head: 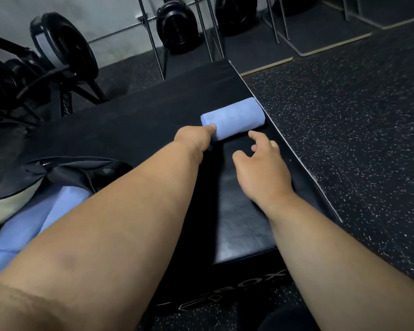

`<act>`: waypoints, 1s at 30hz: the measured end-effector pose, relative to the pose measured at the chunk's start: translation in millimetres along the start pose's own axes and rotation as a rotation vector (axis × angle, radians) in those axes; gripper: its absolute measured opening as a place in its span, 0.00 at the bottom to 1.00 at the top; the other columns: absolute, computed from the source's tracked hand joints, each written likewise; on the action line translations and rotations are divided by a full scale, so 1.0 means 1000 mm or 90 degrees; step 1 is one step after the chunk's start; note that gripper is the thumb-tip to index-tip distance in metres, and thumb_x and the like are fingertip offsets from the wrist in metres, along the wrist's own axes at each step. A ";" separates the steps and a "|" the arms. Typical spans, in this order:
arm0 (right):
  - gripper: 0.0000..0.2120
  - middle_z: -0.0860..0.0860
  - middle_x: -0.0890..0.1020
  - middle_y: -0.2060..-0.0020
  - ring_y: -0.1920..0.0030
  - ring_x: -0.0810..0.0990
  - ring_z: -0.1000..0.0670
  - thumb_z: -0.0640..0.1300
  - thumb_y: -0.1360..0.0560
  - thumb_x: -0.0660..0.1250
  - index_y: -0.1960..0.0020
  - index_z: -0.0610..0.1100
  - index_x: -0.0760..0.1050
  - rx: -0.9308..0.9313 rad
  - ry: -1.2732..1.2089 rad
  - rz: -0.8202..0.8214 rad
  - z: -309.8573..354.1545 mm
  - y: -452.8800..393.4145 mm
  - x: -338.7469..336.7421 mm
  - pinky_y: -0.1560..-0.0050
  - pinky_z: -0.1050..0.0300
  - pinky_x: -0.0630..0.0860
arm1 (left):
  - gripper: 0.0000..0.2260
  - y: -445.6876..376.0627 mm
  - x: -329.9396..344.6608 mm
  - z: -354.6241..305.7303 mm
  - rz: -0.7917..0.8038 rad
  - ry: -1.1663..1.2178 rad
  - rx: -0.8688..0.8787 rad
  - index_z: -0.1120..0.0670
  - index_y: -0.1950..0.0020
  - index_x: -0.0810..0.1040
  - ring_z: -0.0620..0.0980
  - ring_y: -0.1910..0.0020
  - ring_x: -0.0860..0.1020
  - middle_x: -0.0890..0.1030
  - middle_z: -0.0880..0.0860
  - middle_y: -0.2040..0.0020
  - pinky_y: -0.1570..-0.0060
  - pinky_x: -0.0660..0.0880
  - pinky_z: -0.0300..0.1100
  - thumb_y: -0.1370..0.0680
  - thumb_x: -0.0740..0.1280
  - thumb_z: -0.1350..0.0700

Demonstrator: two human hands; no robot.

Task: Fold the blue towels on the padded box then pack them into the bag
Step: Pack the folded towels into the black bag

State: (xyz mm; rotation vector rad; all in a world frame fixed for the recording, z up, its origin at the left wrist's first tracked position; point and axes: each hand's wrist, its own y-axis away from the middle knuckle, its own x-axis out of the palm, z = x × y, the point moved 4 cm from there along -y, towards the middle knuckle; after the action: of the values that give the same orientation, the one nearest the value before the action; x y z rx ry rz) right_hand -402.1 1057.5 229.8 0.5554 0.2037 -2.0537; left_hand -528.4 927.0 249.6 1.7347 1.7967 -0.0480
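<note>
Layout on the padded box (134, 120): a rolled towel (234, 118) lies at the box's right edge, toward the far end. The left hand (194, 138) touches the roll's left end; the right hand (261, 170) lies nearer, apart from it. At the box's near-left corner, the bag (65, 173) contains more rolled towels (34, 223).

A gym: speckled rubber floor (344, 120), black weight plates (177, 25), padded box (153, 111), exercise machine (58, 48).

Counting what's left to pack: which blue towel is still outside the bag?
The rolled blue towel on the black padded box; the other blue towels lie in the bag.
</note>
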 end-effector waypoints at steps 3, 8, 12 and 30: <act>0.29 0.52 0.71 0.30 0.37 0.77 0.46 0.52 0.23 0.62 0.22 0.55 0.65 0.000 -0.005 0.005 0.000 0.000 0.000 0.46 0.52 0.68 | 0.08 0.002 -0.004 0.001 0.008 0.005 0.003 0.55 0.51 0.81 0.49 0.64 0.78 0.80 0.51 0.61 0.58 0.76 0.42 0.20 0.72 0.51; 0.27 0.52 0.72 0.32 0.39 0.77 0.46 0.53 0.23 0.62 0.23 0.57 0.66 -0.004 -0.029 0.023 0.006 0.004 0.001 0.45 0.50 0.73 | 0.08 0.019 -0.027 0.019 0.012 0.071 -0.013 0.56 0.43 0.80 0.54 0.59 0.80 0.80 0.55 0.53 0.56 0.83 0.47 0.21 0.69 0.56; 0.27 0.51 0.71 0.29 0.37 0.77 0.47 0.53 0.22 0.61 0.23 0.56 0.67 -0.019 -0.043 0.029 0.012 0.011 0.004 0.39 0.49 0.74 | 0.14 0.046 -0.053 0.041 0.008 0.217 -0.025 0.57 0.37 0.80 0.56 0.54 0.84 0.80 0.56 0.41 0.55 0.85 0.50 0.22 0.68 0.58; 0.11 0.48 0.86 0.43 0.40 0.84 0.44 0.45 0.18 0.70 0.36 0.47 0.80 -0.274 -0.267 0.506 0.118 0.147 0.060 0.38 0.43 0.80 | 0.11 0.209 -0.242 0.069 -0.063 0.222 0.335 0.49 0.66 0.71 0.48 0.64 0.67 0.70 0.49 0.66 0.62 0.64 0.44 0.31 0.69 0.62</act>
State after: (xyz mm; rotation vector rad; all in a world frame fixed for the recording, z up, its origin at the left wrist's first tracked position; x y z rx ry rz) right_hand -339.5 891.7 317.4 -0.0783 0.1363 -1.2506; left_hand -326.8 709.6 386.8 2.1122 2.2735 -0.2995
